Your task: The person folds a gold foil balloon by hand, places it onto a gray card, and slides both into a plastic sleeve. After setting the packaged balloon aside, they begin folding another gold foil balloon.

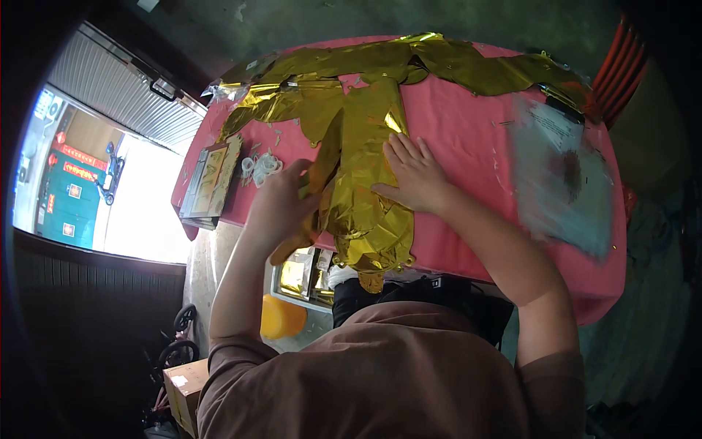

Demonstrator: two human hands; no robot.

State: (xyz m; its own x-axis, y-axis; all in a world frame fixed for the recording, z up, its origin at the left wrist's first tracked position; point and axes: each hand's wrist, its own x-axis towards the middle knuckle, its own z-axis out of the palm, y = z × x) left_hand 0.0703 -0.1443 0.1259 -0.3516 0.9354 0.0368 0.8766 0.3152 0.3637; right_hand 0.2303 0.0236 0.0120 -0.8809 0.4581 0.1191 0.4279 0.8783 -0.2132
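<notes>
Shiny gold foil sheets [369, 154] lie in a stack down the middle of a pink-covered table [461, 139], their lower end hanging over the near edge. My right hand [417, 174] rests flat on the right side of the stack, fingers spread. At the left side, my left hand [281, 201] has its fingers bent around a narrow folded strip of the gold foil [325, 157], which stands partly raised from the stack. Some of the left fingers are hidden behind the foil. White ring-shaped ties [261, 168] lie left of this hand.
More gold foil [475, 66] stretches along the far edge. A clear plastic bag [559, 183] lies at the right, a printed packet [210, 183] at the left. Below are an open box [296, 274], a yellow stool [283, 317] and a cardboard box [186, 388]. Red stacked stools [620, 69] stand far right.
</notes>
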